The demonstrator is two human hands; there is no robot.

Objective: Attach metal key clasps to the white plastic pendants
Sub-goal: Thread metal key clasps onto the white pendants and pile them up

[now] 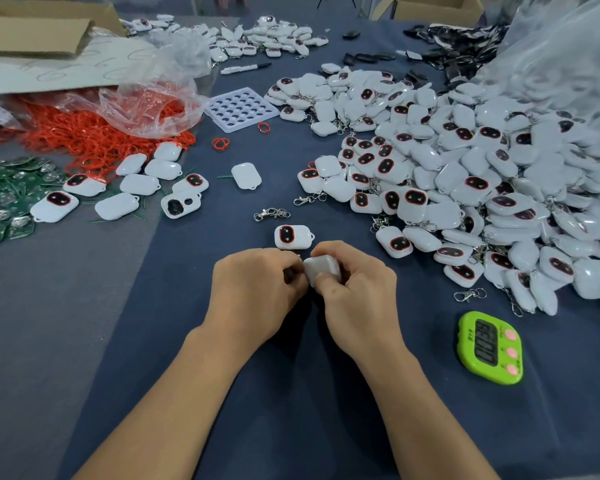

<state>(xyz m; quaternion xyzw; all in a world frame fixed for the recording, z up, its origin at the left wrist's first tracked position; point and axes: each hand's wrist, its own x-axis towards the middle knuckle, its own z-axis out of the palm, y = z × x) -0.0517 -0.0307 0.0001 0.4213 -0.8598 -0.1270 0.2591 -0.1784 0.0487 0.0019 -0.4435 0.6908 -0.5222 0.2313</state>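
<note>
we find the held pendant [321,268] low at centre of the blue cloth table [174,306], between the two hands. the right hand [357,292] grips it, fingers curled over the top and thumb pressed on the near side. its plain white shell faces up. the exposed end points toward the left hand [257,289]; the rest is covered, so we cannot fix its long axis. the left hand's fingers are curled with the tips at that exposed end; what they pinch is hidden and we cannot tell. just beyond the hands a second pendant [293,236] lies face up, long axis left to right, with the dark red-ringed oval at its left end and the small loop pointing right. a loose clasp [272,213] lies just beyond it, another clasp [469,294] well to the right. a large pile of pendants [465,188] covers the right side, many with clasps attached. the green timer [490,348] lies near the right forearm, its dark digits sideways to us and not reliably readable; the marks beside its pink buttons are too small to read. at left lie red rings [94,133], green circuit boards [7,188], and a white tray [241,107] with round holes.
</note>
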